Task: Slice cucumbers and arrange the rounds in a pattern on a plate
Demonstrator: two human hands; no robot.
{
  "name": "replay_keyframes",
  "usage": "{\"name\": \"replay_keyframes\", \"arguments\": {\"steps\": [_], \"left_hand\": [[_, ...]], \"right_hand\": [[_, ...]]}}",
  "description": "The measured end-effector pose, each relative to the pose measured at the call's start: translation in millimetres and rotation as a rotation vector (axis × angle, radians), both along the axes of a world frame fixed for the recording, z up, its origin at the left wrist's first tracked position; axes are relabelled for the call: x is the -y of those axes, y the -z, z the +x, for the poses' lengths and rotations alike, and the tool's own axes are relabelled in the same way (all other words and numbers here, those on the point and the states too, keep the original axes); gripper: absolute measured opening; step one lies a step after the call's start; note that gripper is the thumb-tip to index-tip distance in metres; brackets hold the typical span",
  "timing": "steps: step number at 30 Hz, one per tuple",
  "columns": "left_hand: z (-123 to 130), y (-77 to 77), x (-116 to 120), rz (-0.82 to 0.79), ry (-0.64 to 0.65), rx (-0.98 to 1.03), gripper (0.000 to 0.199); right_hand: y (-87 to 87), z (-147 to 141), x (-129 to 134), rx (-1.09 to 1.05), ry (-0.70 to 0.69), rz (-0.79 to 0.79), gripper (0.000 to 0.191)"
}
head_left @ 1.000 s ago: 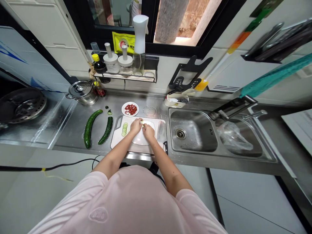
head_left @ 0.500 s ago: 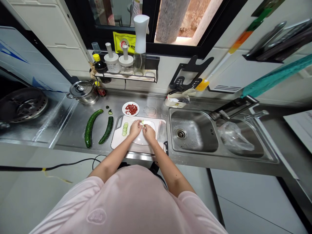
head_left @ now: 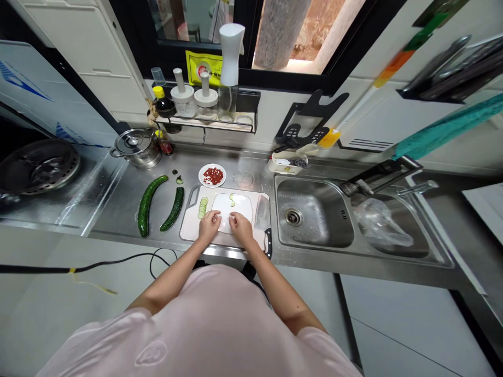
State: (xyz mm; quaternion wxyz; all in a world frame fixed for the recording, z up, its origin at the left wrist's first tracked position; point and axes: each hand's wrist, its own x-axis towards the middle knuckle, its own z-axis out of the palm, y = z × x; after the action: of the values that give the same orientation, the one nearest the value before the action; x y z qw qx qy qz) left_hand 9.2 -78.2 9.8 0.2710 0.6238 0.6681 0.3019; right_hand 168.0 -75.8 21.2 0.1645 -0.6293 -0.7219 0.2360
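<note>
A white plate (head_left: 244, 205) rests on a pale cutting board (head_left: 189, 226), with a few curved light-green cucumber pieces (head_left: 232, 200) near its far edge. My left hand (head_left: 209, 226) is over the plate's near left side, fingers curled, thumb near the fingertips. Across from it my right hand (head_left: 240, 228) hovers at the near right part of the plate, its fingers bent together. Whether anything small is between the fingertips of either hand is too small to tell. Overlapping cucumber slices (head_left: 203, 207) lie in a column on the board's left. A knife (head_left: 262, 212) lies along the right side.
Two whole cucumbers (head_left: 148, 205) (head_left: 173, 209) and green end bits lie left of the board. Behind it is a plate of chopped red pieces (head_left: 212, 176). A lidded pot (head_left: 137, 148) stands back left; a double sink (head_left: 314, 212) is at the right.
Both hands have drawn back toward my body and moved slightly apart. The cucumber pieces near the plate's far edge, partly covered by my fingers before, now show uncovered.
</note>
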Motion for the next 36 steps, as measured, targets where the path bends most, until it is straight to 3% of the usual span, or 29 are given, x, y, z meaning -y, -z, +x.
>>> {"name": "replay_keyframes", "arguments": {"steps": [7,16,36], "left_hand": [[-27.2,0.9,11.7,0.005,-0.151,-0.144,0.021],[-45.7,1.3,14.0,-0.096,-0.376,-0.312,0.026],[-51.8,14.5,5.4,-0.070,-0.390,-0.301,0.019]], "right_hand": [[-1.9,6.1,19.0,-0.079,0.023,-0.037,0.033],[-2.4,7.2,20.7,-0.160,0.067,-0.031,0.034],[9.6,14.7,23.7,-0.279,0.143,0.071,0.032]]}}
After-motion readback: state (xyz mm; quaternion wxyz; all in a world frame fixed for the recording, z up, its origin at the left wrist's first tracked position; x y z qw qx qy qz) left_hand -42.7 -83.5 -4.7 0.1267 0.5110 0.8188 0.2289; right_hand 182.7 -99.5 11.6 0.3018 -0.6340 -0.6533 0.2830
